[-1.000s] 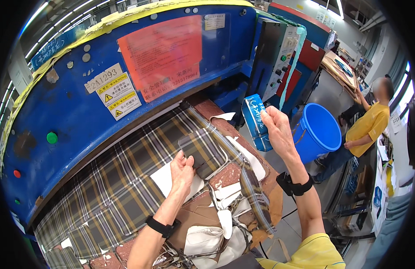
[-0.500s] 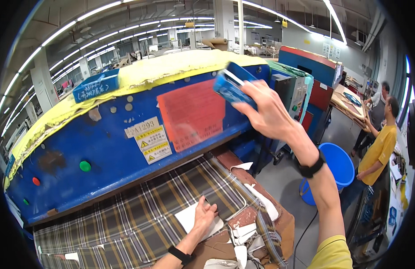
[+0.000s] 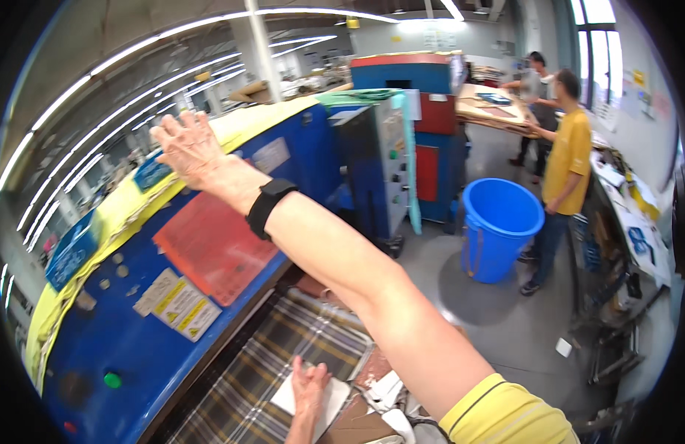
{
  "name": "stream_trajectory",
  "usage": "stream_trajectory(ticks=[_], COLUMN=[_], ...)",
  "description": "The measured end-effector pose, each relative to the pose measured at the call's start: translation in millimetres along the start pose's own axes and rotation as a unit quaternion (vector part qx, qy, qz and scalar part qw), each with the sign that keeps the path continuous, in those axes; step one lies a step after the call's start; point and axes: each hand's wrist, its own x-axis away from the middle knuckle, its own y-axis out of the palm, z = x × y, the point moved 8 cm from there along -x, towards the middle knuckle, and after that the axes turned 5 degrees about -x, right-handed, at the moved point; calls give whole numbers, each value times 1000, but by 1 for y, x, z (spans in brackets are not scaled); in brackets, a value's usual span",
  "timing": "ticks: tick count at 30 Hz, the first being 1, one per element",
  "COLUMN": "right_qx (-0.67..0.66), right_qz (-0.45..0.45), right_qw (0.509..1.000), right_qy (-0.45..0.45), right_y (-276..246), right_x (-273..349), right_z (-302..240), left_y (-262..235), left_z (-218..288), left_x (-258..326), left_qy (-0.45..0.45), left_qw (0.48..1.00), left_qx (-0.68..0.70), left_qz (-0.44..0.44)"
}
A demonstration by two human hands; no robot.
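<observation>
My right hand (image 3: 191, 152) is stretched out over the machine's yellow-covered top, its fingers spread. Beside and partly behind it sits a blue cutting die (image 3: 151, 172), mostly hidden by the hand. A second blue cutting die (image 3: 72, 250), with pale handwriting on its side, rests farther left on the same yellow cover (image 3: 128, 211). Low down, my left hand (image 3: 309, 385) lies on a white piece (image 3: 285, 399), fingers loosely bent and apart. Under that piece spreads dark plaid fabric (image 3: 239, 370) with yellow and white stripes.
The blue press (image 3: 135, 325) fills the left, bearing a red sheet (image 3: 216, 248) and warning labels. White scraps (image 3: 387, 388) lie right of my left hand. A blue bin (image 3: 498, 233) stands on the floor, near a person in a yellow shirt (image 3: 568, 159). Another person works behind.
My right hand has carried the blue die left onto the yellow cover and let go of it. The view has swung right. My left hand remains on the white piece.
</observation>
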Motion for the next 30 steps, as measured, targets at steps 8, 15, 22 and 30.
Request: stream_trajectory(ticks=[8,15,22,30], right_qx=[61,223,196,233], right_qz=[-43,-144,-140,-216], right_qw=[987,936,936,903], right_qy=[143,230,256,289], right_y=[-115,-178,-154,-133], right_x=[91,139,141,144], right_z=[118,230,351,402], left_y=[-11,-15,10,28], left_z=[-26,-11,32,39], left_x=[-29,-14,17,17], left_qy=[29,-17,-22,-1], left_qw=[1000,998,994,969], left_qx=[7,-46,-94,-227], left_qz=[-5,26,45,93])
